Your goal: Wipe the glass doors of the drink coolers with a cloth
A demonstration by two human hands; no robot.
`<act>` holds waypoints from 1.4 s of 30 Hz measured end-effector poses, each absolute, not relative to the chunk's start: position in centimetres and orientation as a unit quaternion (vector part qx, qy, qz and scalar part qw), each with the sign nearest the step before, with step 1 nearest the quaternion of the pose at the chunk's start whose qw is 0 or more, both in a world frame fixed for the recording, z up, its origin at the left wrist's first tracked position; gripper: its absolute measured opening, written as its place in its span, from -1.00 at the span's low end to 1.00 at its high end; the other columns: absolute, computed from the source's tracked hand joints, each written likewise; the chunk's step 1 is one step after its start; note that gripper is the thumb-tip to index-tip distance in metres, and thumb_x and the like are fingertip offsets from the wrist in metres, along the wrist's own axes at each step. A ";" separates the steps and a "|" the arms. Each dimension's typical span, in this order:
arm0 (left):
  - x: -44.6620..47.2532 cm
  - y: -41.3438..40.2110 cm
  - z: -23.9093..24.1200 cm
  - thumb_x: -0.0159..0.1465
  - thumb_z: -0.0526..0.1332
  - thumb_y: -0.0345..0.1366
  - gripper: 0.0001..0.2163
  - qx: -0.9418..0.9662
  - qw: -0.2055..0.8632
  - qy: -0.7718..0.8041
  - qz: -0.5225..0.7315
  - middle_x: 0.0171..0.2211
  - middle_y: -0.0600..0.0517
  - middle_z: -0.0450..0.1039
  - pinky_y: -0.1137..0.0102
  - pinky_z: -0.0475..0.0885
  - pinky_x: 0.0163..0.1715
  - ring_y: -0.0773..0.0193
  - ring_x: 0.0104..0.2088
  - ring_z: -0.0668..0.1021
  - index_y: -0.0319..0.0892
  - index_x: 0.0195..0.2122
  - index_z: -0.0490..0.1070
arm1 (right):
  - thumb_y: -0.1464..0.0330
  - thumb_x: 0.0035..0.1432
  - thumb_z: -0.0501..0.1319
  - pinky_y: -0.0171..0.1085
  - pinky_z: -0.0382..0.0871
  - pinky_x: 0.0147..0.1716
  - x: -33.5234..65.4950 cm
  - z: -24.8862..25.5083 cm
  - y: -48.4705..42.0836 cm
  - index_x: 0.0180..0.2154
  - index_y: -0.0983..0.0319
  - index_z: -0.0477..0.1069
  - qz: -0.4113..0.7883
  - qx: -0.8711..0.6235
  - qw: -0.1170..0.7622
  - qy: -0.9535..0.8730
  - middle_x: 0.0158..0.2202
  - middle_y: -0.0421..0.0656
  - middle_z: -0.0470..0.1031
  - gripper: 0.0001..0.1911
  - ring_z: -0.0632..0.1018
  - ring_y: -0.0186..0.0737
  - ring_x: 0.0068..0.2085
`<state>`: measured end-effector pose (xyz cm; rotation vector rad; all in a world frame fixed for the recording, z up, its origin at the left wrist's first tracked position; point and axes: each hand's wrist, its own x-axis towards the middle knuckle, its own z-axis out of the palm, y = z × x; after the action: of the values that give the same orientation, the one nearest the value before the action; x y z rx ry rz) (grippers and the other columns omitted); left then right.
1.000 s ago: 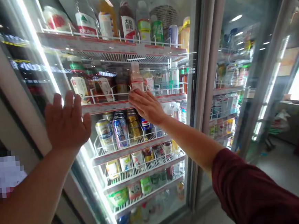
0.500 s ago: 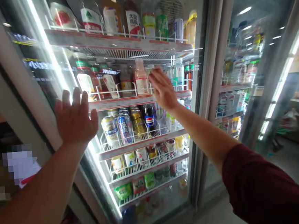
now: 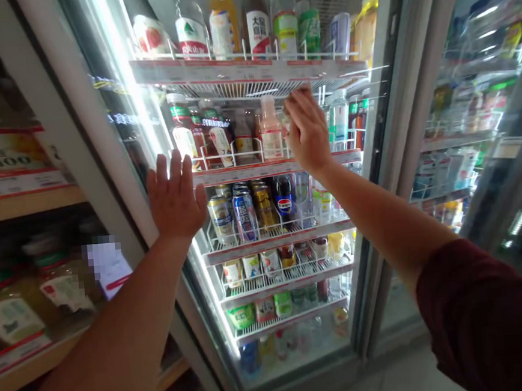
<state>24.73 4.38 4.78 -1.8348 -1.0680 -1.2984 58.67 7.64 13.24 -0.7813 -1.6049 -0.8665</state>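
Note:
My left hand [image 3: 175,199] lies flat and spread on the glass door [image 3: 294,331] of a lit drinks fridge, near the door's left edge, level with the can shelf. My right hand [image 3: 308,131] presses on the same glass higher up, just under the top shelf and in front of a pink-labelled bottle [image 3: 271,131]; its fingers are slightly bent and I see nothing in it. Behind the glass stand cans [image 3: 244,212] and a Pepsi bottle [image 3: 284,203].
Tall bottles [image 3: 257,27] line the top shelf, and small cups and packs fill the lower wire shelves [image 3: 271,276]. A wooden shelf unit [image 3: 22,202] with jars stands to the left. A second glass-door fridge [image 3: 464,137] stands to the right, with grey floor [image 3: 415,376] below.
My right hand has slid up and to the right across the glass, from the can shelf's level to under the top shelf. My view has swung left; the left hand stays on the door.

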 end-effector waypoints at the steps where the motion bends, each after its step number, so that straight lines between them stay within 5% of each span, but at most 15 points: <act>1: 24.7 4.4 4.8 0.60 -0.07 -0.02 -0.37 -0.699 0.320 -0.408 -0.493 0.62 -0.03 -0.11 -0.08 -0.26 0.61 -0.05 0.62 -0.11 -0.28 0.57 0.05 | 0.35 0.53 -0.12 0.26 -0.12 0.62 58.7 13.5 8.0 0.49 0.14 0.25 -0.365 -0.334 0.562 -0.663 0.55 -0.14 0.23 -0.40 0.02 0.08 0.63; 7: 24.6 4.7 4.8 0.57 -0.07 0.03 -0.34 -0.698 0.315 -0.406 -0.499 0.61 0.00 -0.08 -0.07 -0.27 0.62 -0.03 0.62 -0.09 -0.25 0.57 0.07 | 0.38 0.52 -0.07 0.16 0.01 0.61 55.0 10.0 6.9 0.52 -0.01 0.17 -0.385 -0.260 0.430 -0.774 0.52 -0.25 0.30 -0.37 0.15 -0.09 0.60; 14: 24.6 4.6 4.8 0.50 0.03 0.00 -0.33 -0.694 0.297 -0.400 -0.520 0.58 -0.07 0.03 -0.11 -0.22 0.62 -0.09 0.61 -0.04 -0.16 0.57 0.12 | 0.34 0.54 -0.09 0.31 -0.01 0.59 57.8 13.0 8.2 0.55 0.04 0.13 -0.375 -0.313 0.566 -0.664 0.53 -0.16 0.25 -0.37 0.08 0.12 0.62; 20: 24.4 4.8 4.7 0.50 0.02 0.01 -0.33 -0.695 0.296 -0.400 -0.519 0.59 0.00 -0.01 -0.06 -0.24 0.63 -0.06 0.62 -0.06 -0.14 0.58 0.10 | 0.38 0.53 -0.03 0.12 0.13 0.58 55.4 8.5 6.2 0.50 -0.11 0.21 -0.390 -0.257 0.437 -0.769 0.48 -0.28 0.37 -0.38 0.23 -0.09 0.57; 24: 24.5 4.9 4.7 0.50 0.00 0.04 -0.32 -0.693 0.287 -0.407 -0.521 0.60 0.03 -0.03 -0.06 -0.27 0.64 -0.05 0.62 -0.10 -0.15 0.57 0.10 | 0.34 0.56 -0.09 0.21 0.10 0.58 57.8 8.4 6.9 0.49 -0.03 0.26 -0.390 -0.291 0.538 -0.688 0.50 -0.20 0.33 -0.42 0.21 0.04 0.58; 27: 24.6 4.8 4.7 0.50 -0.02 0.06 -0.31 -0.695 0.278 -0.413 -0.519 0.60 0.07 -0.05 -0.04 -0.31 0.64 -0.04 0.62 -0.13 -0.12 0.58 0.09 | 0.35 0.57 -0.15 0.32 0.05 0.57 58.4 7.3 7.5 0.55 0.02 0.12 -0.380 -0.340 0.598 -0.619 0.55 -0.15 0.22 -0.38 0.10 0.15 0.61; 30: 24.6 4.7 4.8 0.49 0.00 0.05 -0.31 -0.696 0.274 -0.418 -0.515 0.60 0.04 -0.05 -0.04 -0.32 0.64 -0.03 0.62 -0.14 -0.10 0.58 0.08 | 0.42 0.55 -0.03 0.22 0.11 0.58 56.4 3.7 6.0 0.60 -0.12 -0.11 -0.378 -0.334 0.481 -0.717 0.58 -0.28 0.19 -0.27 0.12 0.07 0.61; 32: 24.6 4.6 4.9 0.49 0.01 0.05 -0.31 -0.696 0.278 -0.415 -0.516 0.60 -0.02 -0.04 -0.06 -0.30 0.63 -0.04 0.62 -0.13 -0.12 0.58 0.09 | 0.45 0.54 0.04 0.08 0.18 0.58 55.3 1.6 4.6 0.58 -0.20 -0.13 -0.379 -0.293 0.364 -0.799 0.55 -0.35 0.25 -0.22 0.23 -0.08 0.57; 34: 24.6 4.6 4.9 0.50 0.00 0.07 -0.30 -0.696 0.282 -0.410 -0.518 0.59 -0.06 -0.03 -0.07 -0.29 0.63 -0.05 0.62 -0.12 -0.15 0.57 0.10 | 0.46 0.54 0.05 0.03 0.20 0.57 55.6 1.3 4.0 0.57 -0.20 -0.06 -0.386 -0.269 0.337 -0.816 0.51 -0.36 0.32 -0.24 0.28 -0.15 0.55; 39: 24.7 4.4 4.9 0.49 -0.15 0.21 -0.21 -0.693 0.280 -0.419 -0.515 0.59 0.01 -0.03 -0.05 -0.25 0.62 -0.05 0.61 -0.27 -0.26 0.55 0.13 | 0.41 0.54 -0.04 0.25 0.21 0.55 59.9 4.9 6.0 0.56 -0.09 0.08 -0.392 -0.308 0.576 -0.648 0.51 -0.22 0.32 -0.33 0.22 0.04 0.57; 42: 24.7 4.4 4.9 0.49 -0.18 0.23 -0.19 -0.692 0.283 -0.424 -0.511 0.59 0.01 -0.06 -0.03 -0.27 0.62 -0.06 0.61 -0.17 -0.25 0.56 0.12 | 0.40 0.54 -0.05 0.35 0.19 0.54 59.9 3.8 6.2 0.56 -0.09 0.07 -0.371 -0.314 0.603 -0.632 0.51 -0.20 0.32 -0.33 0.17 0.11 0.59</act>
<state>24.69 4.42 4.85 -1.8509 -1.1358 -1.3682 59.85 6.17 3.82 -0.7273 -1.4628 -0.8594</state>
